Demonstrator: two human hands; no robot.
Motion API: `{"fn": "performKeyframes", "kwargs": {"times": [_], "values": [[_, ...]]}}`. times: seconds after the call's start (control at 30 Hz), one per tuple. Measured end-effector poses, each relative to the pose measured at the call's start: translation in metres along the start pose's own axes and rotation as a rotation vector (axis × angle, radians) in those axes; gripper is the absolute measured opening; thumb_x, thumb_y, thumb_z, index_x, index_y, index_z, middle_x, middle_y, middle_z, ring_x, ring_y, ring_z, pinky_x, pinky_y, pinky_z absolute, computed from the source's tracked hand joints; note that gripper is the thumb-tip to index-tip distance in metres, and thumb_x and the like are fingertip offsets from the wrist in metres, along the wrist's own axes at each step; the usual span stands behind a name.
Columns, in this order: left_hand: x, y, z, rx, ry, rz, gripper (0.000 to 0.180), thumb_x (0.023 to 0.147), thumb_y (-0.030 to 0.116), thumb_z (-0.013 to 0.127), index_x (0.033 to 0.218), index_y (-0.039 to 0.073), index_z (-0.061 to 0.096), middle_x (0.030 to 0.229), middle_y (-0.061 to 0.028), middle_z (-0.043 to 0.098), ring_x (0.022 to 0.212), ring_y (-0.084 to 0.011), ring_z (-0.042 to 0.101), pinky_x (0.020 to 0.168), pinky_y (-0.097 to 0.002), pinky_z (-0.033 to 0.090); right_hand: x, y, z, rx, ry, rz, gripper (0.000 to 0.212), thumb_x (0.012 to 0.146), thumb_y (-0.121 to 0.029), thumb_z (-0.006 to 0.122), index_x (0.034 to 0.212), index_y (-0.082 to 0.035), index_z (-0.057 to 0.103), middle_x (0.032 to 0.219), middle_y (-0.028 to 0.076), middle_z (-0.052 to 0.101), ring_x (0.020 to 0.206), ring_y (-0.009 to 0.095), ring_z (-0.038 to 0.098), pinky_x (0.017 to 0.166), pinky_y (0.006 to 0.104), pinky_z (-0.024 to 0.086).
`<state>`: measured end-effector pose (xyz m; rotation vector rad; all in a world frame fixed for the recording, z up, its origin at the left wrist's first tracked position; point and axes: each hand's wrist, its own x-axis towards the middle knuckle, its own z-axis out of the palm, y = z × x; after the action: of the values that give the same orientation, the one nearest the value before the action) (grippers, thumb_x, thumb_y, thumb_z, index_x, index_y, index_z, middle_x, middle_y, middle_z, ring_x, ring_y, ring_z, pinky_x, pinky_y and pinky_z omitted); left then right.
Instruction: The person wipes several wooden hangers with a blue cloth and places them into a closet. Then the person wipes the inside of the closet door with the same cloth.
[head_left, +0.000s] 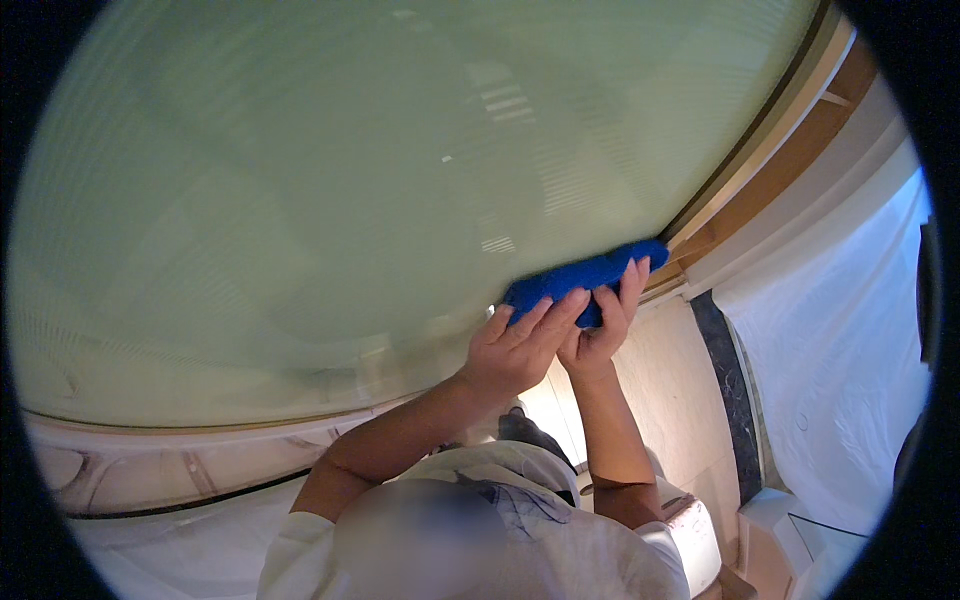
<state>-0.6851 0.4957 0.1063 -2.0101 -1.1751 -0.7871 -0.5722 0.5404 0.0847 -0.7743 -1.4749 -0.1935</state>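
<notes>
A folded blue cloth (572,280) lies against a large pale green glass panel (300,200), close to the panel's lower right corner. My left hand (520,350) grips the cloth's near side, its fingers bent over the edge. Just to the right, my right hand (606,320) holds the cloth's right part, fingers pointing up along it. The two hands nearly touch at the thumbs. Part of the cloth's underside is hidden behind my fingers.
A wooden frame (770,130) edges the panel on the right. White plastic sheeting (820,340) hangs at the far right. Below are pale floor tiles (670,390) with a dark stone strip (730,390). A white box-like object (695,540) stands by my right elbow.
</notes>
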Motion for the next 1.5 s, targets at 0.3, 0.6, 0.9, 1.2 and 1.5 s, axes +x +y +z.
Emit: {"fn": "performKeyframes", "kwargs": {"times": [0.3, 0.6, 0.9, 1.2, 1.5], "values": [[-0.089, 0.014, 0.04, 0.14, -0.23, 0.144, 0.038, 0.082, 0.026, 0.044, 0.119, 0.022, 0.051, 0.134, 0.0051, 0.034, 0.128, -0.0205, 0.015, 0.103, -0.0376, 0.012, -0.103, 0.007, 0.001, -0.056, -0.163, 0.165, 0.029, 0.079, -0.014, 0.051, 0.103, -0.001, 0.04, 0.127, 0.025, 0.031, 0.119, 0.047, 0.027, 0.097, 0.0553, 0.02], [-0.004, -0.026, -0.038, 0.004, 0.061, -0.128, 0.03, 0.084, 0.028, 0.044, 0.108, 0.022, 0.06, 0.127, 0.0058, 0.044, 0.125, -0.0183, 0.027, 0.103, -0.039, 0.013, 0.032, -0.046, 0.013, 0.018, -0.029, -0.152, 0.025, 0.077, -0.017, 0.053, 0.099, -0.004, 0.051, 0.126, 0.02, 0.038, 0.117, 0.045, 0.033, 0.094, 0.0535, 0.026], [-0.101, -0.025, -0.008, 0.051, -0.122, -0.015, 0.033, 0.075, 0.023, 0.053, 0.107, 0.025, 0.06, 0.124, 0.008, 0.043, 0.116, -0.0196, 0.029, 0.083, -0.0343, 0.03, -0.083, -0.043, 0.026, -0.072, -0.165, -0.05, 0.029, 0.073, -0.016, 0.055, 0.099, -0.007, 0.05, 0.126, 0.018, 0.034, 0.113, 0.044, 0.034, 0.09, 0.0548, 0.027], [-0.106, -0.062, -0.053, 0.033, 0.002, -0.087, 0.03, 0.075, 0.024, 0.055, 0.104, 0.021, 0.062, 0.127, 0.008, 0.042, 0.117, -0.0151, 0.032, 0.093, -0.0326, 0.026, -0.062, -0.084, 0.033, -0.098, -0.263, -0.188, 0.022, 0.074, -0.017, 0.051, 0.094, -0.012, 0.059, 0.122, 0.016, 0.04, 0.112, 0.041, 0.036, 0.095, 0.052, 0.022], [-0.112, -0.1, -0.086, 0.045, 0.151, -0.18, 0.027, 0.076, 0.022, 0.055, 0.101, 0.023, 0.064, 0.123, 0.0054, 0.046, 0.125, -0.0214, 0.025, 0.099, -0.0427, 0.019, -0.045, -0.128, 0.073, -0.018, -0.14, -0.28, 0.025, 0.078, -0.029, 0.044, 0.092, -0.016, 0.06, 0.119, 0.014, 0.043, 0.11, 0.038, 0.035, 0.095, 0.0543, 0.015]]}}
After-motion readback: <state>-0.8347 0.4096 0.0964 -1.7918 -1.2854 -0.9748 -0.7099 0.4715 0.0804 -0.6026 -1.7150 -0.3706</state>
